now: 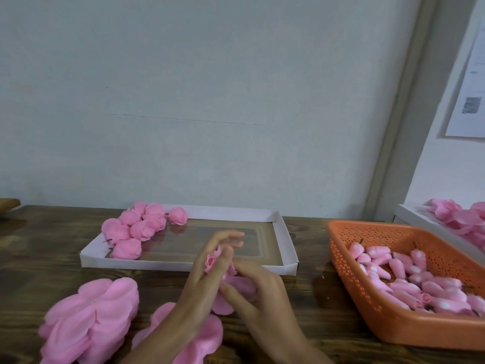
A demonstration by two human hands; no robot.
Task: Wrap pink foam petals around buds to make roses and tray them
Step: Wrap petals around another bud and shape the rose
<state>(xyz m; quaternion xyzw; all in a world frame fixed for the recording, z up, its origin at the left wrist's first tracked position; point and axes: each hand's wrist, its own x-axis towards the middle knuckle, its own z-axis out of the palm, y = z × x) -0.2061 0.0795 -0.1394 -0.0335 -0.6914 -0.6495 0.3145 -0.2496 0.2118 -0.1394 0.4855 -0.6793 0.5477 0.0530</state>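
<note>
Centrally, left hand (207, 281) pinches bud (210, 260); right hand (262, 294), grip curled, holds petal (241, 283). Wrap snugly, bud held steady; foam probably creases easily.

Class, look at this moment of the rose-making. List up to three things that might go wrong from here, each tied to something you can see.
The left hand grips the bud with thumb and fingers; it may slip as the right hand wraps the petal.
The loose petal stacks lie by the left forearm; a sweep could scatter them.
Finished roses crowd one corner of the tray; another dropped there might crush them.
</note>
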